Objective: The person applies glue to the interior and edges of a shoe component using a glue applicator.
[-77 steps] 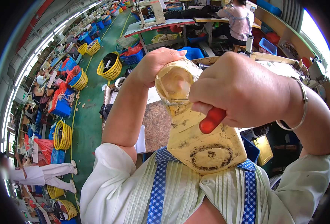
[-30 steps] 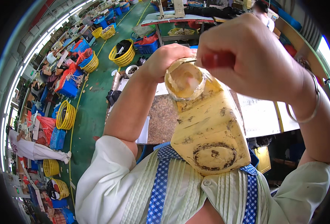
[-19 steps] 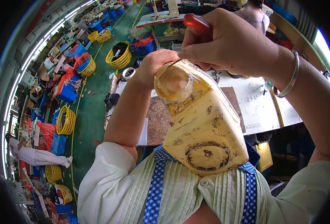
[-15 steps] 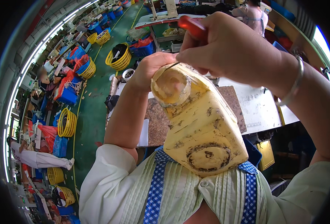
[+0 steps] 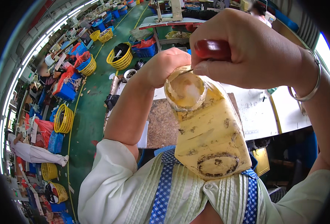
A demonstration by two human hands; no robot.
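Note:
A grimy pale-yellow plastic jug (image 5: pixel 211 130) is tilted against my chest, its round open mouth facing me. Crusted residue lines the rim and inside of the mouth. My left hand (image 5: pixel 168 66) grips the jug beside the far left of its mouth; its fingertips are partly hidden. My right hand (image 5: pixel 247 52) is closed around the red handle of a thin-shafted tool, a screwdriver or awl (image 5: pixel 211 49). Its narrow metal shaft reaches over the mouth's rim at the far side. I cannot tell the shape of the tip.
Beneath the jug is a white worktable (image 5: pixel 254 115) with a brown speckled board (image 5: pixel 161 123). A small white bowl (image 5: pixel 129 74) stands at its far left. Beyond are a sewing table (image 5: pixel 172 21), yellow baskets (image 5: pixel 120 58) and blue bins. Other people are at the left and far right.
The jug and both hands have shifted slightly to the right in view. The tool's handle has come down and turned more level, with its shaft still at the rim.

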